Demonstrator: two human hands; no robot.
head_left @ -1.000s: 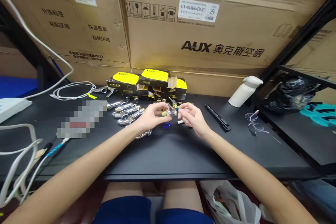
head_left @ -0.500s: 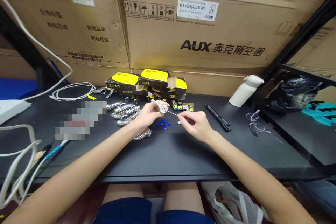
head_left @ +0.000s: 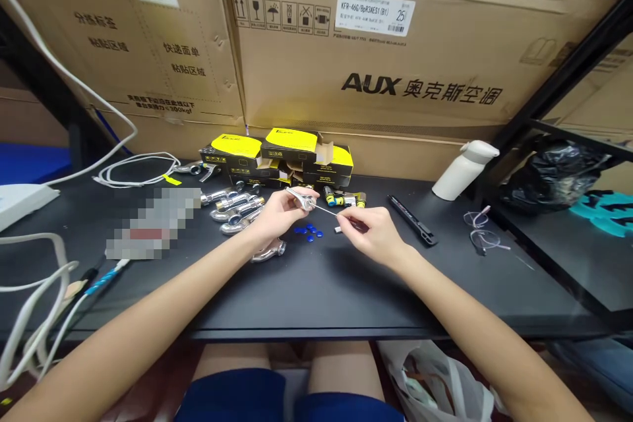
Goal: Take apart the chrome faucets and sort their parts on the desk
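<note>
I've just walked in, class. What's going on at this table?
A person sits at a black table, working with both bare hands. The left hand holds a silver metal handle; the right hand pinches a thin rod that points to the handle's round end. Small blue pieces lie just below, silver fittings to the left, and yellow-and-black boxes behind.

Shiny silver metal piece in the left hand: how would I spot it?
Over the black tabletop, find the bare left hand. It holds the shiny silver metal piece, and a thin silvery rod from the right hand points at it. Unlike the curved silver metal fittings nearby, this one is held, not lying loose.
</note>
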